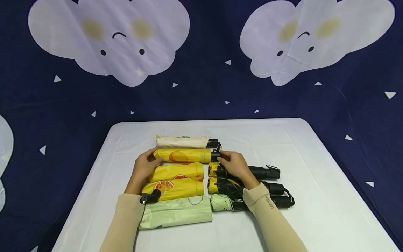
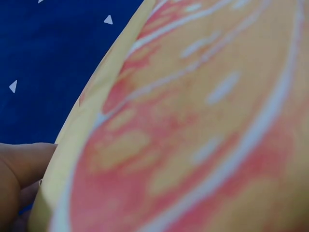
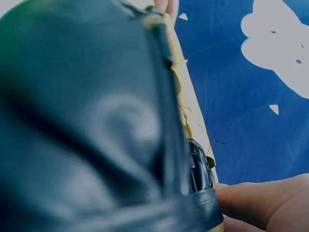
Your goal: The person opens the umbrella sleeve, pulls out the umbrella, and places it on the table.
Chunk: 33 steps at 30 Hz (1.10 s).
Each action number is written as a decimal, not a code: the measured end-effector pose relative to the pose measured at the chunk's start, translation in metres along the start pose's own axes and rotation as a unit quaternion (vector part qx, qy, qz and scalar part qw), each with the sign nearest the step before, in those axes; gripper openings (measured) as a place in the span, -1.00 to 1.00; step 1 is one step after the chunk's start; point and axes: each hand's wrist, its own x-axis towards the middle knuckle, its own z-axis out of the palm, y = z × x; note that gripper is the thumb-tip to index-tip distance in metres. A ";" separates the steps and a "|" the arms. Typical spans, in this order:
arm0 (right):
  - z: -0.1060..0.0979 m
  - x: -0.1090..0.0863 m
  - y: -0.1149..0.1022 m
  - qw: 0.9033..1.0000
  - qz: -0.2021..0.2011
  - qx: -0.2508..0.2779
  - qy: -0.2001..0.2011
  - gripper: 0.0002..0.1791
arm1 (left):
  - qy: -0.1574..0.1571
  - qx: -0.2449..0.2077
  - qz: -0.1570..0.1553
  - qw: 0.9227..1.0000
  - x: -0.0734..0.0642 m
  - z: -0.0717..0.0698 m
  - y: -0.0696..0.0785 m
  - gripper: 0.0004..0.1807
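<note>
A folded umbrella in a yellow sleeve with an orange print [image 1: 192, 156] lies crosswise, its black handle at the right. My left hand [image 1: 145, 168] holds the sleeve's left end between thumb and fingers. At the handle end, my right hand [image 1: 235, 164] grips with its fingertips. Just beyond lies a cream-sleeved umbrella [image 1: 179, 142]. Nearer are two yellow sleeves [image 1: 176, 172] with citrus prints and a pale green sleeve [image 1: 179, 211]. In the left wrist view, a citrus-printed surface [image 2: 193, 121] hides most of the left hand. Black fabric [image 3: 87, 121] fills much of the right wrist view.
Several folded umbrellas with black handles [image 1: 264, 172] lie right of the sleeves, partly under my right forearm. A white-covered table [image 1: 315, 168] bears everything. Behind it hangs a dark blue cloth [image 1: 207, 94] with clouds and triangles.
</note>
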 end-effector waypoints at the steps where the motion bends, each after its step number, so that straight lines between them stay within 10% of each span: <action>1: 0.000 -0.001 -0.001 1.000 -0.002 -0.001 0.002 -0.46 | -0.002 -0.002 -0.001 1.000 -0.001 -0.001 -0.001 -0.31; 33: -0.004 -0.015 0.002 0.987 0.023 0.140 0.078 -0.50 | 0.018 -0.072 0.028 0.997 -0.007 -0.009 0.007 -0.40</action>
